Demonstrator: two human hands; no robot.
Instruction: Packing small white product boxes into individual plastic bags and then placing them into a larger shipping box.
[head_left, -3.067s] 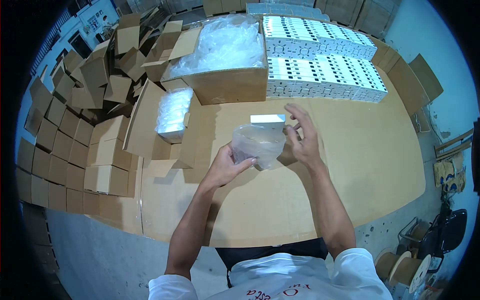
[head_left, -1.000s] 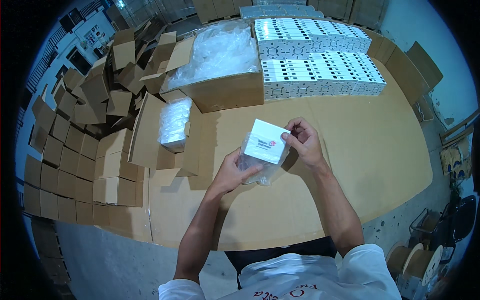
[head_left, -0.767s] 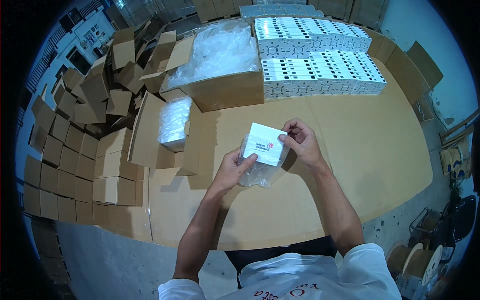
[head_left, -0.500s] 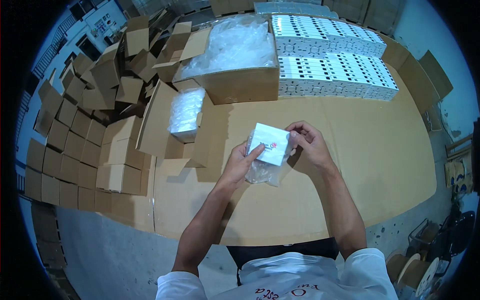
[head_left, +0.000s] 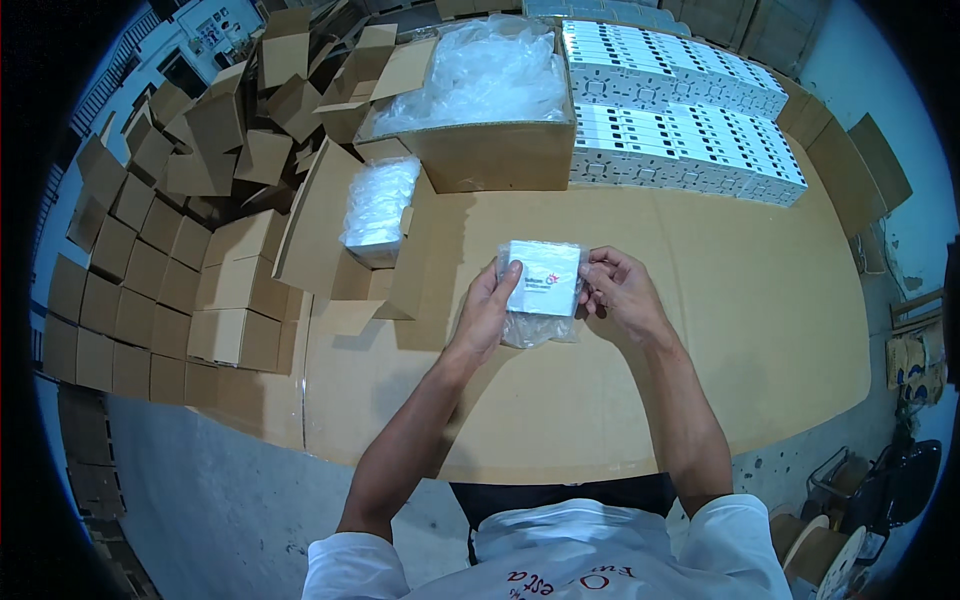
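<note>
Both hands are up over the brown cardboard-covered surface, holding a small flat white cardboard box that sits partly inside a clear crinkly plastic bag. My left hand has its fingers curled along the box's left edge, thumb side pressed to it. My right hand pinches the right edge, bag film and all, with the fingertips. So neither hand is spread out; both are closed lightly on the box between them.

My read on handling: this thing looks light, and the box itself should be stiff enough to take an edge grip without caving. The bag is the annoying part, thin, slippery and floppy, with the loose end bunched up under the box toward me. I'd grip the box by its two opposite short edges through the film, not by the film alone, or it'll slide right out. Corners look crushable if squeezed hard, so easy pressure.

Just past my left hand there's a stack of similar bagged items resting in an open flat carton. Further beyond both hands sits a big open brown carton full of clear plastic bags. Beyond my right hand are rows of white boxes. Off to the far left of my left hand is a heap of small folded brown cartons.
</note>
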